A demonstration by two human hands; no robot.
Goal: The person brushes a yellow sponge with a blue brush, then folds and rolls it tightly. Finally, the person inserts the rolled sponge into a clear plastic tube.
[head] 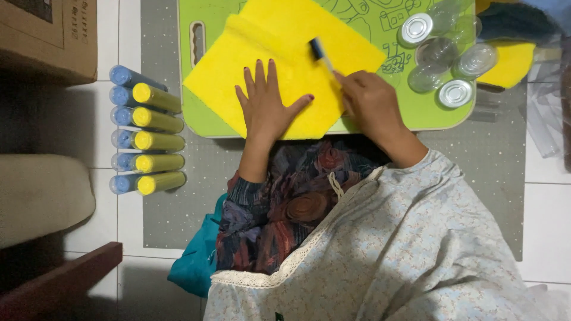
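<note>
A yellow felt sheet (285, 65) lies on a green lap tray (416, 113). The left hand (266, 107) presses flat on the sheet, fingers spread, grasping nothing. The right hand (370, 102), just beside it, has its grip clenched on a small blue-headed brush (321, 52), whose long axis slants up and leftward from the grip, its head touching the felt beyond the left hand's fingertips.
</note>
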